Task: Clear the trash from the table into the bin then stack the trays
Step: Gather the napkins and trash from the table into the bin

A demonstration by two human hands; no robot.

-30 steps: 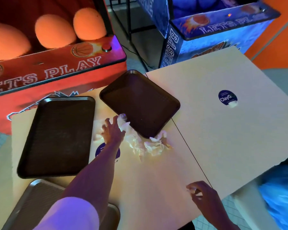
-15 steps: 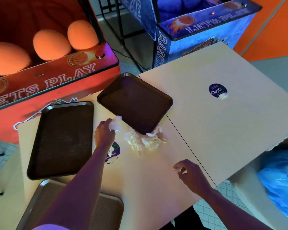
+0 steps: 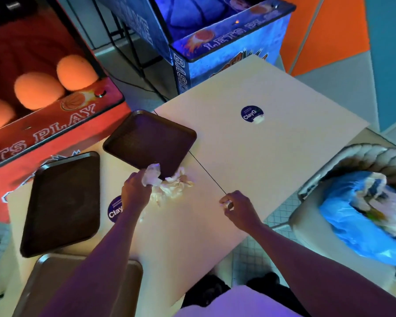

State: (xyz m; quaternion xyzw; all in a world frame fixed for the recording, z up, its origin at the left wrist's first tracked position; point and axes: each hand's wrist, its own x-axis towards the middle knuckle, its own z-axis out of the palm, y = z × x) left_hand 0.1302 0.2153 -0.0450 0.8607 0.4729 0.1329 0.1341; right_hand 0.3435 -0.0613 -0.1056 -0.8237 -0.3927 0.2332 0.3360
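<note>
My left hand (image 3: 135, 193) is closed around a crumpled white napkin (image 3: 151, 175) at the near corner of a dark tray (image 3: 146, 140). More crumpled napkins (image 3: 174, 187) lie on the table just right of that hand, touching the tray's edge. My right hand (image 3: 237, 205) pinches a small white scrap (image 3: 228, 204) near the seam between the two tables. A second dark tray (image 3: 64, 202) lies flat at the left, and a third tray (image 3: 55, 282) sits at the near left corner. The bin (image 3: 364, 216) with a blue liner stands at the right, holding trash.
Two pale tables (image 3: 261, 156) are pushed together, each with a round blue sticker (image 3: 252, 113). A red arcade basketball machine (image 3: 44, 106) stands behind the left table and a blue one (image 3: 215, 42) behind the middle. Tiled floor shows between table and bin.
My left hand closed on a napkin by the tray's corner. My right hand moved up toward the table seam with a small scrap. The view swung right, bringing the bin into sight.
</note>
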